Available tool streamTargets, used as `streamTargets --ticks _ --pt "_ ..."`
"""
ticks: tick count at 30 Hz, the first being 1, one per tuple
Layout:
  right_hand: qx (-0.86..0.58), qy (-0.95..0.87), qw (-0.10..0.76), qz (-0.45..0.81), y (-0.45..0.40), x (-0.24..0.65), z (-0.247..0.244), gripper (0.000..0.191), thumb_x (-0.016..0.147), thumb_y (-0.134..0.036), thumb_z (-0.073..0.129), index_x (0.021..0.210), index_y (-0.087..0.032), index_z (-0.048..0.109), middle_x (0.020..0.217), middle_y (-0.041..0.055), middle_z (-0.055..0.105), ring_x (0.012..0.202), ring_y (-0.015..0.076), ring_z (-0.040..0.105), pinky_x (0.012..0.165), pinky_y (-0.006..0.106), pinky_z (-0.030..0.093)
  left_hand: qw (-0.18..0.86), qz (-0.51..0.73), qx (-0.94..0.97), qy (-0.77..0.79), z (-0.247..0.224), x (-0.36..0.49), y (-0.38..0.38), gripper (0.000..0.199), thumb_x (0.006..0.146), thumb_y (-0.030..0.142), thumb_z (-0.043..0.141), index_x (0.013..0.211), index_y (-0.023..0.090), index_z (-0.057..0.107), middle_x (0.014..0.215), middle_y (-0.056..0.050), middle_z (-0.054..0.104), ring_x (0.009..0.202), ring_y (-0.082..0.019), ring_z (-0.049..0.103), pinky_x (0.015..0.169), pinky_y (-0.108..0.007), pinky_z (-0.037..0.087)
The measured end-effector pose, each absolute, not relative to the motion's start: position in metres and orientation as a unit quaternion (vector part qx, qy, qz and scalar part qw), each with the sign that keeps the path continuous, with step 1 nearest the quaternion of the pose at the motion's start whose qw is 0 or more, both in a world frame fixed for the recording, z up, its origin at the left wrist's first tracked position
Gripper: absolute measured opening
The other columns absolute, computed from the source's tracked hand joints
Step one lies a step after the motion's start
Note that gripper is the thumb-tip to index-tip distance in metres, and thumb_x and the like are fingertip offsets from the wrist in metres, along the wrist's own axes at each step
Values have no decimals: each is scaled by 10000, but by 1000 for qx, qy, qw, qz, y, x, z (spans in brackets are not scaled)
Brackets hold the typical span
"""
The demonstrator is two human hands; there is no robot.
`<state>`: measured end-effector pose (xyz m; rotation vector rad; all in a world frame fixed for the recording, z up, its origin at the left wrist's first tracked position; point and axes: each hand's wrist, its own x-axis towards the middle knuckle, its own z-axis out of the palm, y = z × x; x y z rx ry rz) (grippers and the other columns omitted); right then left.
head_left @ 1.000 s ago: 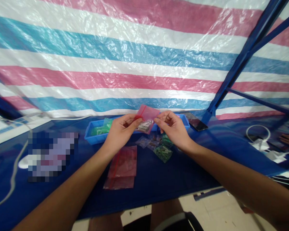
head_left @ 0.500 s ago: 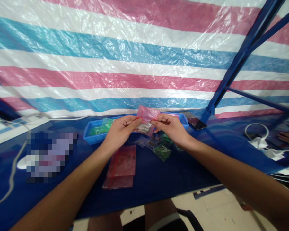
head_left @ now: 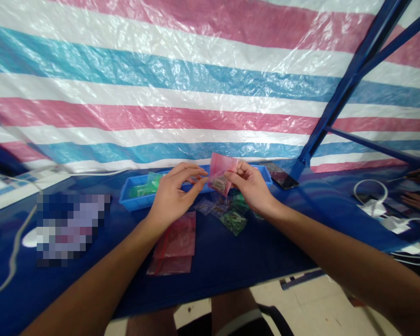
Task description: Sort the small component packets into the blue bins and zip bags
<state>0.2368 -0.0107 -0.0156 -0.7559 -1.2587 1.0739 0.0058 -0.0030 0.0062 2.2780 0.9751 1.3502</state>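
My right hand (head_left: 250, 184) pinches a small pink zip bag (head_left: 221, 173) by its right side; small metallic-looking pieces lie in its lower part. My left hand (head_left: 178, 191) is just left of the bag, fingers apart and holding nothing. Behind both hands a long blue tray (head_left: 136, 203) holds green bags (head_left: 154, 181) at its left end. Below the held bag, a green bag with small parts (head_left: 234, 221) and a clear bag (head_left: 205, 206) lie among several others on the blue table. Flat pink zip bags (head_left: 177, 240) overlap beneath my left wrist.
A dark phone (head_left: 283, 176) lies right of the tray, near a blue metal post (head_left: 303, 163). White chargers and cables (head_left: 374, 207) are at the right, with another person's hand (head_left: 418, 201) beyond. A pixelated patch (head_left: 73, 228) covers something at left. A striped plastic sheet (head_left: 161, 112) hangs behind.
My left hand has let go of the pink zip bag and opened, moving slightly left. The bag now hangs from my right hand alone, turned more upright.
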Motion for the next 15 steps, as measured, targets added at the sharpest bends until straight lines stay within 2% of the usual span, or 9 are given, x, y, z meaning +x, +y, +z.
streamTargets --ticks 4,7,10,12,15 --pt "-302 -615 559 467 -20 230 -12 400 859 -607 886 933 -259 702 835 -9 761 785 193 707 793 352 614 279 408 811 313 3 10 -7 452 955 537 830 1298 245 804 1166 -73 829 980 -242 788 877 -332 625" --pt "-305 -619 544 477 -21 230 -12 448 895 -679 822 1004 -250 759 970 26 799 881 207 739 850 369 637 287 406 797 343 0 9 -5 417 971 570 797 1202 224 827 1063 -55 844 918 -238 777 835 -322 595" --pt "-323 -594 575 460 -18 233 -13 476 882 -697 825 992 -242 740 930 29 772 830 200 723 735 343 634 286 435 764 381 2 7 -1 419 1008 600 727 1061 201 842 939 -37 826 817 -215 728 749 -301 539" --pt "-344 -573 606 431 -15 236 -13 481 840 -661 884 1023 -248 719 892 12 736 795 185 700 642 302 592 306 463 733 395 5 6 0 441 981 619 749 1032 191 843 893 -29 810 776 -204 696 726 -295 521" --pt "-357 -566 612 422 -16 236 -11 533 800 -654 917 1091 -267 696 964 14 746 842 186 704 662 294 594 343 482 703 395 10 6 1 445 936 625 796 1040 197 859 961 -41 834 841 -227 714 789 -310 549"
